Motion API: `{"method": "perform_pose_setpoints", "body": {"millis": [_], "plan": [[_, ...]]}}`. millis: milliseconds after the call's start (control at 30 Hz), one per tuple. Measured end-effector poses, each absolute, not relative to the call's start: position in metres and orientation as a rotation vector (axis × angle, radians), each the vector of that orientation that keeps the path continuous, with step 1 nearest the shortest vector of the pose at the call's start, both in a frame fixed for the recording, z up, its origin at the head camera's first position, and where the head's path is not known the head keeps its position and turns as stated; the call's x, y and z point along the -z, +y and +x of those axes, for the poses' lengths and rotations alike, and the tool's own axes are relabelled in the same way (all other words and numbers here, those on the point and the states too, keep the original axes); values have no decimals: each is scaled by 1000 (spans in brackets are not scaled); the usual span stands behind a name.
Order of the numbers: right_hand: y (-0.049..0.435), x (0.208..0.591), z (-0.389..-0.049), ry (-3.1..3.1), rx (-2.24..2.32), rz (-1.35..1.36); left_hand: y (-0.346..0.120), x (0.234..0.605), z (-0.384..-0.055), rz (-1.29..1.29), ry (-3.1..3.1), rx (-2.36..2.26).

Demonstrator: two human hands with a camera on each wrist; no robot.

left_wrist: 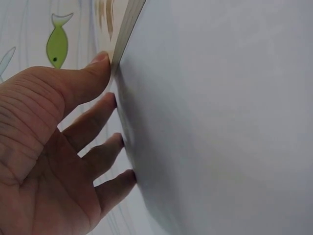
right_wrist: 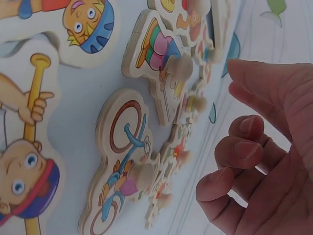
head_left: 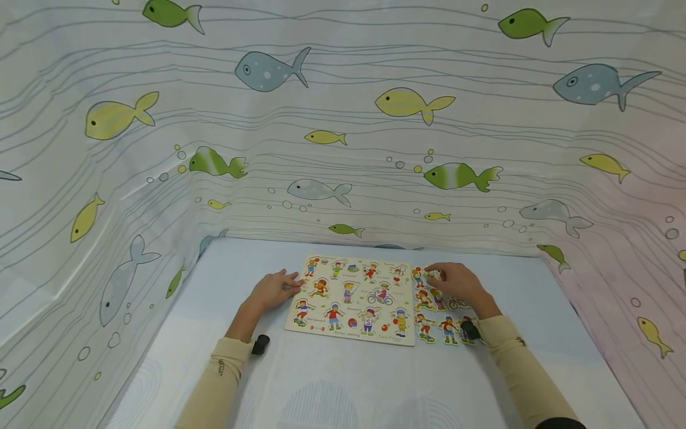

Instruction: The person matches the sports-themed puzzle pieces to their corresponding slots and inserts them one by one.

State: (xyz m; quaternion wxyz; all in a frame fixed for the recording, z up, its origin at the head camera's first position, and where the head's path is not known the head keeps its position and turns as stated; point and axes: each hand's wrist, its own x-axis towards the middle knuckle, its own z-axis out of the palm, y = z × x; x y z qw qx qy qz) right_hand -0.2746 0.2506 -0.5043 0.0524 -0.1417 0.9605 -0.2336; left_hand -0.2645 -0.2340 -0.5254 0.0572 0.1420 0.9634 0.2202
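A wooden picture puzzle board (head_left: 334, 292) with figures playing sports lies flat on the table. My left hand (head_left: 273, 290) is at its left edge; in the left wrist view the thumb touches the board's edge (left_wrist: 128, 22), the fingers spread below. Right of the board lie several loose knobbed puzzle pieces, among them a bicycle piece (right_wrist: 117, 169), a helmeted child (right_wrist: 90, 29) and a child with a bat (right_wrist: 29, 169). Over the far pieces hovers my right hand (head_left: 458, 281), its fingers loosely bent and nothing visible between them in the right wrist view.
The table (head_left: 321, 381) has a pale cloth with faint blue arches. Behind and at both sides rises a fish-patterned sheet (head_left: 354, 161). Dark devices sit at both wrists, one by the left cuff (head_left: 261, 344) and one over the nearest pieces at the right (head_left: 470, 329).
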Motion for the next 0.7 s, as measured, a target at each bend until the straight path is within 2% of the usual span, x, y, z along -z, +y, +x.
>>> {"method": "perform_pose_setpoints", "body": {"millis": [700], "plan": [[234,512,-285,2892,691,-410,-235,528,-266,396,2902,-696]]}}
